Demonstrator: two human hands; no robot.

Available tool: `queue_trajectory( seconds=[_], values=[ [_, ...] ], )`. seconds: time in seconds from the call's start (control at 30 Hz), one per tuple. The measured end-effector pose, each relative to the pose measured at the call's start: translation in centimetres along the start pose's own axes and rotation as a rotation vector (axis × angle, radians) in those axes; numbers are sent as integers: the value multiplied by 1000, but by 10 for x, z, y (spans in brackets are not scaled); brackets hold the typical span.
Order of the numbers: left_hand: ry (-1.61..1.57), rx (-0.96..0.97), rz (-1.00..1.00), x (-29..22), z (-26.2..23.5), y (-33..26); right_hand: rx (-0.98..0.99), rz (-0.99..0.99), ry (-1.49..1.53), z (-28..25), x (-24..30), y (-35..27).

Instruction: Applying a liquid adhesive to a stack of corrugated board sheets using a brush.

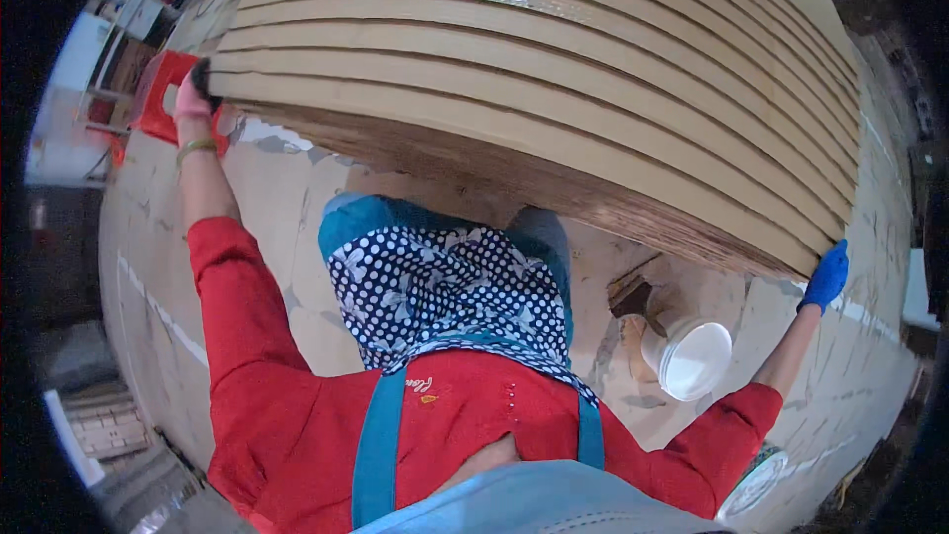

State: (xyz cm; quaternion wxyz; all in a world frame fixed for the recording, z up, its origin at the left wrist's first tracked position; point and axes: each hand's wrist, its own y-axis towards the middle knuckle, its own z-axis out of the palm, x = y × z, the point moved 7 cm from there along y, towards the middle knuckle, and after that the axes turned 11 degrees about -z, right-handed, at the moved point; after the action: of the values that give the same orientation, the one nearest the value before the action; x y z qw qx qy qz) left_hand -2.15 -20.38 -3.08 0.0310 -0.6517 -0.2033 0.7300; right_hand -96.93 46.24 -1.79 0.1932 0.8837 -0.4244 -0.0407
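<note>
Long cream stacked boards [554, 79] meet my pink-and-black-gloved left fingers [201, 80] and blue-gloved right fingers [828, 275] at opposite ends, probably for balance; closure I can't tell.

Two hands [194, 97] [826, 279], one board stack [554, 79], two round containers [694, 361] [753, 483].

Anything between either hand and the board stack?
Nothing visible except gloves: the left hand is at the near left corner of the board stack, the right hand at its near right corner. The red container is left of the left hand, not between.
</note>
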Motion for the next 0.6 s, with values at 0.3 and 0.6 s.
queue_trajectory(
  seconds=[0.3,0.6],
  values=[
    [682,235,629,38,12,-54,-111,-264,-206,-2,14,6],
    [2089,-167,1160,-59,59,-143,-333,125,683,-40,1,-3]
  ],
)
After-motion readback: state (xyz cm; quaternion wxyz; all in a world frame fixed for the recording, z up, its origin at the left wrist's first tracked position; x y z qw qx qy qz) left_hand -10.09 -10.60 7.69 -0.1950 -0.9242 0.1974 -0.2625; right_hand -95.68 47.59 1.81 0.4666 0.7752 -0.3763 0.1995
